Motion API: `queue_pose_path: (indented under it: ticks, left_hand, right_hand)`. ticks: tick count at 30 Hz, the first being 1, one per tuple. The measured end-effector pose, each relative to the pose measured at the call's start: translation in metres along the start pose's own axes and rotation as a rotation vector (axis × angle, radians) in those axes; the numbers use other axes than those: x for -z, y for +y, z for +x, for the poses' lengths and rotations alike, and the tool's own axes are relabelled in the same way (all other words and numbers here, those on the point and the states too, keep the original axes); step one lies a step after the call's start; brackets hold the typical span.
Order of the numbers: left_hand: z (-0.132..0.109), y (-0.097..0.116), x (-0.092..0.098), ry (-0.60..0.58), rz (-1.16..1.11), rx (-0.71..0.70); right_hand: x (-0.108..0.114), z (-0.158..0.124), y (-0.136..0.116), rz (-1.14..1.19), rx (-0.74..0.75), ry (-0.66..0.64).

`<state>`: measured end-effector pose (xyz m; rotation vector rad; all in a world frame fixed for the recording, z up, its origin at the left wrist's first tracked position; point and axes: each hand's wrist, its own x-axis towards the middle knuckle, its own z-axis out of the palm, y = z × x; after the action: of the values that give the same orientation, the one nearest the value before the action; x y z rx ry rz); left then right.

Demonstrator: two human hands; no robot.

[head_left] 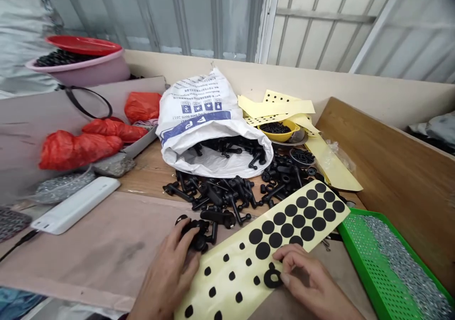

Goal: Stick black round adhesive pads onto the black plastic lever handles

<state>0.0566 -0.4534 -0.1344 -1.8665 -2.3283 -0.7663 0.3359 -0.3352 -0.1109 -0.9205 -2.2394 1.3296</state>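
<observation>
A yellow backing sheet lies slanted in front of me, with large black discs on its far part and small black dots on its near part. My right hand is closed at the edge of a black ring sticker, thumb and forefinger pinching it over the sheet. My left hand curls its fingers over a black plastic part beside the sheet's left edge, its thumb lying by the sheet. Just beyond are piled black plastic crank-shaped parts, spilling from a white woven sack.
On the right stands a green tray of small metal pieces, beside a wooden board. A yellow bowl of black pieces sits behind the pile. At left are a white power bank and red plastic bags.
</observation>
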Motion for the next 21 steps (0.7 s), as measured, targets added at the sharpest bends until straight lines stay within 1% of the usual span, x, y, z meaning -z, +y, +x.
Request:
queue_pose_path:
  ticks: [3,4,7,9,11,12,13,15,18,20,21]
  left_hand:
    - [0.007,0.002,0.001,-0.057,-0.179,0.123]
    - [0.01,0.002,0.001,-0.052,-0.229,0.176]
    - [0.02,0.002,-0.002,0.022,-0.334,0.345]
    - [0.026,0.002,-0.004,0.019,-0.436,0.445]
    - [0.032,0.002,-0.004,-0.012,-0.609,0.552]
    - [0.036,0.002,-0.002,-0.009,-0.712,0.616]
    - [0.039,0.003,0.0,0.019,-0.818,0.68]
    - [0.045,0.005,0.005,0.115,-1.0,0.792]
    - [0.05,0.011,0.013,0.227,-1.157,0.919]
    - [0.049,0.019,0.017,0.227,-1.238,0.938]
    - [0.047,0.026,0.019,0.193,-1.28,0.929]
  right_hand:
    - [0.001,0.0,0.0,0.037,0.035,-0.002]
    - [0.002,-0.001,-0.001,0.051,0.039,-0.003]
    - [0.004,-0.001,-0.005,0.107,0.002,-0.009]
    - [0.004,-0.001,-0.008,0.167,-0.022,-0.015]
    - [0.004,-0.001,-0.009,0.24,-0.032,-0.022]
    - [0.004,-0.001,-0.009,0.281,-0.04,-0.022]
    - [0.004,-0.001,-0.008,0.322,-0.047,-0.021]
    - [0.002,-0.001,-0.006,0.4,-0.054,-0.018]
    - [0.001,0.0,-0.003,0.48,-0.052,-0.02]
    - [0.001,0.0,-0.003,0.507,-0.065,-0.025]
    - [0.002,-0.001,-0.005,0.522,-0.075,-0.022]
